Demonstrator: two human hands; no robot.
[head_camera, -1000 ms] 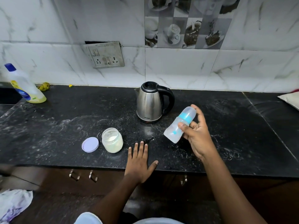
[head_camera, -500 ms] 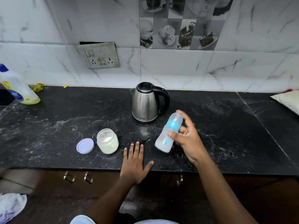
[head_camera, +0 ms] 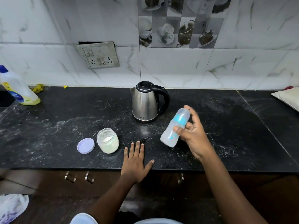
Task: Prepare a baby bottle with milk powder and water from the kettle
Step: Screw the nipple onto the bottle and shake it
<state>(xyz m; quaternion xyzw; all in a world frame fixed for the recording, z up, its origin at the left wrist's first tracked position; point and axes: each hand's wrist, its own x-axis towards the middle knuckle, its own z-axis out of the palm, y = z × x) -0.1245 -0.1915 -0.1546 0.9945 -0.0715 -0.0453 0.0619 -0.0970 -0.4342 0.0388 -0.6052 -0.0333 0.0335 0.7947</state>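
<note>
Tilting translucent bottle [head_camera: 175, 127], steel kettle [head_camera: 145, 101]

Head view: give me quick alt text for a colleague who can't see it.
The right hand holds a capped baby bottle tilted above a black counter, while the left hand lies flat at its front edge. Behind stands a steel kettle; to the left, an open jar of white powder beside its purple lid.

Both forearms are bare to the elbow — a pale blue garment [head_camera: 84, 219] shows at the bottom edge.
</note>
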